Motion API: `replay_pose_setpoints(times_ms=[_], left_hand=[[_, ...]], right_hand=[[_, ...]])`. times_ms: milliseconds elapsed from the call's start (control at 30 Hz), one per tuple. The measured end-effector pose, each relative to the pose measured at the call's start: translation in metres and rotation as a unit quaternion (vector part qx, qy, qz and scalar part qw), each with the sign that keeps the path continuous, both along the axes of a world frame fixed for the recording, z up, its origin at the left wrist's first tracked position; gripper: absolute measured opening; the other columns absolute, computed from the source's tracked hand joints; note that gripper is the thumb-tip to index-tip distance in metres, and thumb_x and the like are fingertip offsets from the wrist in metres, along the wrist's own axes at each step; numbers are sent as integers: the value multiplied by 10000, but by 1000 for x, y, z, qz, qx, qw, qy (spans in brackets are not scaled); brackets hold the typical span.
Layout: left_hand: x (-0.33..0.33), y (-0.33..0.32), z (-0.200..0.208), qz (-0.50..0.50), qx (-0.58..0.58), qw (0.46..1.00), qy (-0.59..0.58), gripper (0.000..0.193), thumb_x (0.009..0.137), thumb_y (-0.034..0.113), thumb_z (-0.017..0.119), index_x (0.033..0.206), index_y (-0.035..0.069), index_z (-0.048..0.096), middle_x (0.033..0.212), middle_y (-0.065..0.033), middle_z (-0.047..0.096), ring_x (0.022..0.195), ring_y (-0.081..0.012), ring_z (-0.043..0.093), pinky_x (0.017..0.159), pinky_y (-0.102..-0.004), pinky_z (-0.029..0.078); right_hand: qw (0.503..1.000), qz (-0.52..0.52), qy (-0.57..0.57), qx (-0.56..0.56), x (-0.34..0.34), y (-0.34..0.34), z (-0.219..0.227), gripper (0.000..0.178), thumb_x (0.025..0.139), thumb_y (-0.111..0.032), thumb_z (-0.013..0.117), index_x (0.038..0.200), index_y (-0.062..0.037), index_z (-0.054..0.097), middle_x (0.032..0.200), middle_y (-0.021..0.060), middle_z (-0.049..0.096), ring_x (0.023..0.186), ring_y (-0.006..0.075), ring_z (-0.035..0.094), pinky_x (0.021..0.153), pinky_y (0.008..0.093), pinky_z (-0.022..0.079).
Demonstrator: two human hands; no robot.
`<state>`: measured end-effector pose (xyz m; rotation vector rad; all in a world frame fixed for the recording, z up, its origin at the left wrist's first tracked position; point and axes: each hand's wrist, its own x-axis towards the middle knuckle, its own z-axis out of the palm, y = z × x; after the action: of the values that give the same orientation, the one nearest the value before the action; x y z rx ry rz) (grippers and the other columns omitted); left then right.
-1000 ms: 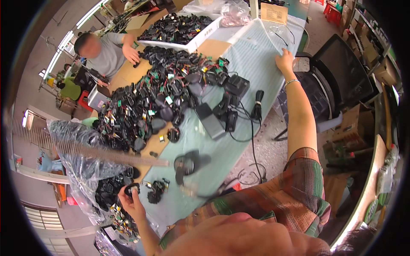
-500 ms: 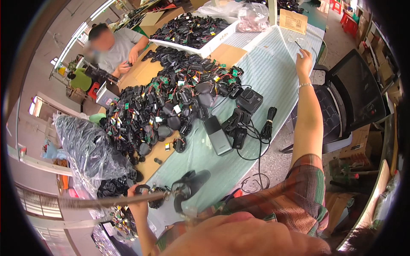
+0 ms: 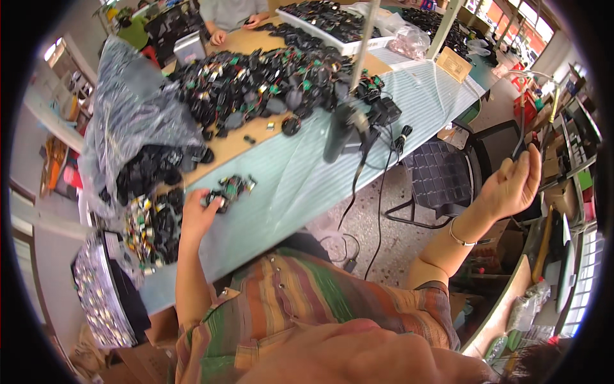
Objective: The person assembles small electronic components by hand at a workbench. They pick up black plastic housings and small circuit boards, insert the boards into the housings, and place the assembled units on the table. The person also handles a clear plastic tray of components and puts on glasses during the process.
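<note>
My left hand [image 3: 198, 211] rests at the near left of the table, thumb and fingers closed on a small black housing [image 3: 218, 200]. Right beside it lies a cluster of small parts with a green circuit board [image 3: 238, 185]. My right hand [image 3: 513, 184] is raised out past the table's right edge, above the chair. Its fingers are pinched on a slim dark pen-shaped tool [image 3: 519, 144], with a cord-like line rising from it. A black cylindrical tool [image 3: 339, 133] hangs blurred from a spring line over the table's middle.
A large heap of black housings with wires and boards [image 3: 256, 86] covers the far table. Plastic sheeting [image 3: 137, 96] and a pile of small parts [image 3: 150, 227] lie left. A white tray [image 3: 358, 46] stands behind, near another person's hands [image 3: 219, 37]. A black chair [image 3: 441, 176] stands right.
My view has turned toward the right. My right hand has moved nearer and farther right with the slim tool. The hanging tool has swung away from my left hand, which now grips the housing.
</note>
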<state>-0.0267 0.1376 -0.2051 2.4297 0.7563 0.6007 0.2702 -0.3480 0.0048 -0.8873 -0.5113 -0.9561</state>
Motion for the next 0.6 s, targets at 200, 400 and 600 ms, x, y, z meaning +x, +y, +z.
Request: replay_pose_setpoints(times_ms=[200, 400, 600], left_hand=[[-41, -79, 96, 43, 205, 941, -265, 511, 816, 126, 766, 1265, 40, 538, 1252, -151, 534, 876, -226, 582, 731, -321, 475], [-87, -130, 159, 36, 579, 742, -336, 416, 817, 230, 764, 1205, 187, 620, 1267, -15, 589, 875, -168, 460, 724, -285, 352], [-127, -111, 155, 42, 427, 901, -69, 340, 752, 115, 753, 1091, 105, 723, 917, 23, 699, 695, -145, 502, 615, -295, 374]], right_hand=[[976, 147, -48, -154, -139, 80, 26, 195, 857, 98, 596, 1015, 22, 681, 937, 114, 638, 692, 75, 477, 500, 169, 337], [751, 426, -111, -492, -196, 185, 0, 277, 817, 113, 608, 1025, -26, 726, 1037, 105, 635, 874, 155, 605, 702, 254, 483], [624, 599, -72, -497, -224, 270, -48, 311, 801, 64, 686, 1088, -56, 706, 1099, 65, 627, 831, 111, 580, 629, 226, 463]])
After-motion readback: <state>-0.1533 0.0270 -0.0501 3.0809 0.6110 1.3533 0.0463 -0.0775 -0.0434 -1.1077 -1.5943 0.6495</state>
